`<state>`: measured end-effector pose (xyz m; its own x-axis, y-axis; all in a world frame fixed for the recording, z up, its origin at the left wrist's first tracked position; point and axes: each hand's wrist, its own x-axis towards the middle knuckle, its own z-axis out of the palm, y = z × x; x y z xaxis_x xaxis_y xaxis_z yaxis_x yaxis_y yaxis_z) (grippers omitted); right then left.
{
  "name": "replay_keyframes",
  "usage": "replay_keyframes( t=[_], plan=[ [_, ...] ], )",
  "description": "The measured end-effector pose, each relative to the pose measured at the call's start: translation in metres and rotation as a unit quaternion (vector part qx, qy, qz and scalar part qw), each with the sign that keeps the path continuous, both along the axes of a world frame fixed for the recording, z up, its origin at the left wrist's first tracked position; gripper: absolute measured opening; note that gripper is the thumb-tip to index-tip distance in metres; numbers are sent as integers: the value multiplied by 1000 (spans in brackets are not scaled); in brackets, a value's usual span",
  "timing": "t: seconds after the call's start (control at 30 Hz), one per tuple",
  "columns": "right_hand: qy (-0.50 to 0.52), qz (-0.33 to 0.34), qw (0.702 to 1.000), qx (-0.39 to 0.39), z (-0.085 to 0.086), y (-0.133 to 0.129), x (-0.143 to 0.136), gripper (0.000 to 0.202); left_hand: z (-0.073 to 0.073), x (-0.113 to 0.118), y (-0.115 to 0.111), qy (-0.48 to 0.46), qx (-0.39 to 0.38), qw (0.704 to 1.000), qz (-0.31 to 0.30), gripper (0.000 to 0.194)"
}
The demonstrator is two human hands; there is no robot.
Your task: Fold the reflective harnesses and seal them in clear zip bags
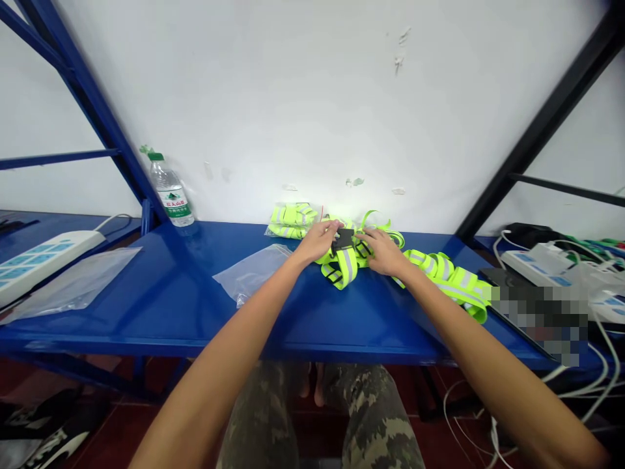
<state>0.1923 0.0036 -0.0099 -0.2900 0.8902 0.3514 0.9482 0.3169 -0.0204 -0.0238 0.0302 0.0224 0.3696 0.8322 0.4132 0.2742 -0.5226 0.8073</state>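
A bundle of neon yellow-green reflective straps (348,266) with silver stripes lies near the back of the blue table. My left hand (318,242) is closed at the left side of a black plastic buckle (344,239) on these straps, thumb and fingers pinching its edge. Just right of the buckle, my right hand (384,251) curls its fingers on the yellow-green webbing. Behind my left hand lies a clear packet of folded reflective straps (293,218). More loose reflective straps (452,280) stretch to the right beyond my right forearm.
A clear plastic bag (251,270) lies left of my left forearm, another bag (81,283) farther left. A water bottle (172,192) stands against the wall. White power strips (51,257) and cables lie at both sides. A dark flat device (517,306) rests at the table's (195,293) right end.
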Motion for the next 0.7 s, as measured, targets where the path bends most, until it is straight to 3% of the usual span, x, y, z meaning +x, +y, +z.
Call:
replay_keyframes(
  t=[0.1, 0.2, 0.27, 0.33, 0.37, 0.43, 0.5, 0.57, 0.63, 0.7],
  plan=[
    [-59, 4, 996, -73, 6, 13, -3, 58, -5, 1, 1, 108, -36, 993, 9, 41],
    [-40, -26, 997, -61, 19, 18, -4, 42, -3, 3, 3, 181, -21, 982, 42, 39],
    [35, -28, 999, -8, 33, 19, -2, 38, -1, 8, 5, 216, 7, 976, 43, 56],
    [174, -20, 984, 40, 50, 20, 1, 36, 1, 16, 9, 247, 37, 968, 27, 75],
    [263, -16, 963, 52, 59, 20, 2, 34, 2, 21, 11, 258, 41, 965, 13, 84],
    [452, -7, 891, 47, 78, 21, 4, 28, 1, 31, 15, 257, 19, 966, -8, 97],
    [597, 21, 801, 26, 96, 23, 7, 27, 1, 40, 17, 228, -16, 974, -5, 97],
    [667, 62, 743, 16, 109, 24, 10, 30, 0, 46, 18, 201, -40, 979, 9, 91],
    [679, 92, 728, 29, 120, 24, 13, 36, 0, 50, 17, 206, -50, 977, -6, 91],
    [664, 109, 738, 52, 130, 23, 15, 39, -1, 53, 16, 230, -43, 972, -33, 97]
  ],
)
